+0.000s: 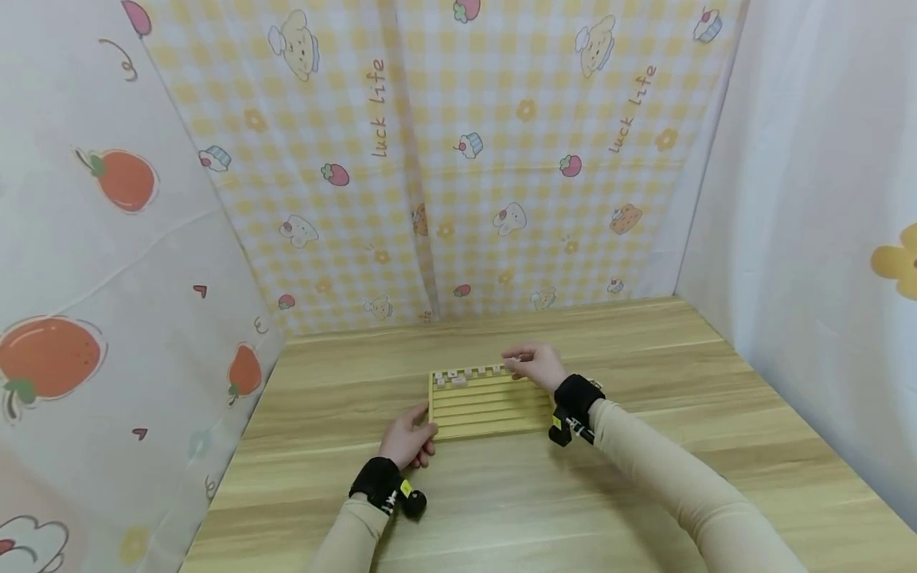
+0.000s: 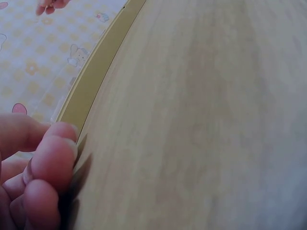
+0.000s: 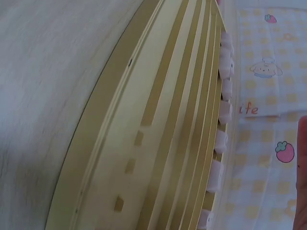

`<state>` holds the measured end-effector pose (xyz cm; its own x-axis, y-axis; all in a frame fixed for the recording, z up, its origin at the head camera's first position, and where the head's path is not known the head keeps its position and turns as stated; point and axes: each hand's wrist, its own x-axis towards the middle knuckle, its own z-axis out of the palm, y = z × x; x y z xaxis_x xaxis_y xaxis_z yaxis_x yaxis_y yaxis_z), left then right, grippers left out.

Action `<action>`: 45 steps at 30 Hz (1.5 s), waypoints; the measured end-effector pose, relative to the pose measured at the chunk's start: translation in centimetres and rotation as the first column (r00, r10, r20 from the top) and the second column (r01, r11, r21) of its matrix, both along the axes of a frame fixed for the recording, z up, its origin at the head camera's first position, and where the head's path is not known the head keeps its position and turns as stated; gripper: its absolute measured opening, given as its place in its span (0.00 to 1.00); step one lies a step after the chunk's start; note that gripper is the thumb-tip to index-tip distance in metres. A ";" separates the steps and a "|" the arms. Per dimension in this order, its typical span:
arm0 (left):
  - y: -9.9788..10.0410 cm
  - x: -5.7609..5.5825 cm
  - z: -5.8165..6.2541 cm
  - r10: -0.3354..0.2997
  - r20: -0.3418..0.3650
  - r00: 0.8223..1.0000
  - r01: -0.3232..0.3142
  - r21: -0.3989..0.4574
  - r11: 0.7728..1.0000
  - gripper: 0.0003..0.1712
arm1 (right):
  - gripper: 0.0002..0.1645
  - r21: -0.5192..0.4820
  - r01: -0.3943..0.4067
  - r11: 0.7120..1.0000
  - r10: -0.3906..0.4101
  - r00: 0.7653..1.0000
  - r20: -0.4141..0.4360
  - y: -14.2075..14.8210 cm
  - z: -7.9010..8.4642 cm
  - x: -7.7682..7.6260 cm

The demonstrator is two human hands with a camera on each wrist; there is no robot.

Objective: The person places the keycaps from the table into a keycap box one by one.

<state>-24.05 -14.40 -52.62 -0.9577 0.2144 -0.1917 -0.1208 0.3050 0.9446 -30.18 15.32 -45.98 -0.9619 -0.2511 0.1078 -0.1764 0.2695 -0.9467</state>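
A yellow tray with ridged rows (image 1: 487, 411) lies on the table. Pale little key-like blocks (image 1: 482, 372) line its back row, and a few more, including a wider block (image 1: 459, 382), sit in the row in front. My left hand (image 1: 408, 439) grips the tray's front left corner, its fingers (image 2: 53, 160) curled at the edge. Over the right part of the back row, my right hand (image 1: 539, 366) pinches a small pale block, mostly hidden by the fingertips. In the right wrist view the pale blocks (image 3: 225, 112) stand along the far side; only a sliver of hand shows.
The wood-grain table (image 1: 501, 509) extends around the tray on every side. A yellow checked cloth (image 1: 487, 207) hangs behind it, with white printed cloths at left (image 1: 172, 263) and right (image 1: 809, 199).
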 end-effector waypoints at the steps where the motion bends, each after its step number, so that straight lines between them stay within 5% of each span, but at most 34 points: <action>1: 0.0 0.0 0.0 0.000 -0.002 1.000 0.000 0.001 1.000 0.37 | 0.17 0.027 -0.016 1.000 0.016 1.000 -0.018 -0.1 0.2 0.1; 7: 0.1 0.0 0.1 0.001 -0.004 1.000 -0.001 0.008 1.000 0.38 | 0.21 0.078 -0.094 0.993 0.097 0.995 -0.027 -0.7 2.2 1.4; 14: 0.0 -0.2 0.5 0.010 -0.007 1.000 -0.010 0.000 1.000 0.37 | 0.24 -0.014 -0.158 0.987 0.158 0.985 0.065 -0.3 -0.4 -0.8; 22: -0.1 -0.2 0.1 0.026 -0.020 0.999 -0.026 0.005 1.000 0.37 | 0.24 -0.052 -0.078 0.996 0.087 0.979 0.187 -0.5 -1.2 -1.1; 29: 0.3 -0.1 0.1 0.019 -0.014 1.000 -0.019 -0.012 1.000 0.35 | 0.27 -0.334 0.057 0.941 0.088 0.910 0.404 -0.7 -1.8 -1.8; 32: 0.4 -0.1 0.1 0.015 -0.017 1.000 -0.015 -0.012 1.000 0.35 | 0.27 -0.378 0.078 0.922 0.104 0.893 0.438 -0.9 -1.7 -1.9; 35: 0.5 -0.1 0.0 0.016 -0.008 1.000 -0.016 -0.007 1.000 0.36 | 0.25 -0.315 0.056 0.947 0.084 0.907 0.414 -1.5 -1.7 -1.9; 39: 0.3 -0.1 -0.1 0.022 0.000 1.000 -0.022 0.000 1.000 0.36 | 0.20 -0.027 -0.042 0.999 0.048 0.969 0.241 -2.7 -1.7 -1.7; 42: 0.1 0.0 -0.1 0.020 -0.005 1.000 -0.020 0.005 1.000 0.37 | 0.14 0.251 -0.060 0.966 0.055 0.998 0.026 -3.7 -1.9 -1.6; 45: 0.0 0.0 -0.1 0.021 -0.012 1.000 -0.021 0.002 1.000 0.37 | 0.08 0.393 -0.018 0.919 0.075 0.989 -0.130 -4.8 -2.5 -1.8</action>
